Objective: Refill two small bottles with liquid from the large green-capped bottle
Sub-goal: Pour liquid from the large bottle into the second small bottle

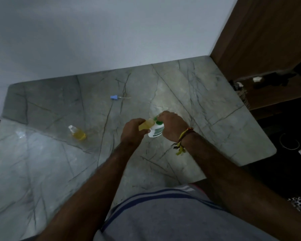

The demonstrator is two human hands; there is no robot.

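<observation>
We see the large white plastic bottle with a green cap (156, 130) standing on the grey veined marble desk (189, 94), near its middle. Our right hand (172, 126) curls over the top of that bottle, gripping it by the cap end. Our left hand (133, 130) grasps a small clear bottle of yellow liquid (146, 125), tilted, with its mouth touching the large bottle's top. A second small clear bottle of yellow liquid with a white top (77, 133) stands well apart to the left. A small blue cap with a thin tube (115, 97) lies farther back on the desk.
</observation>
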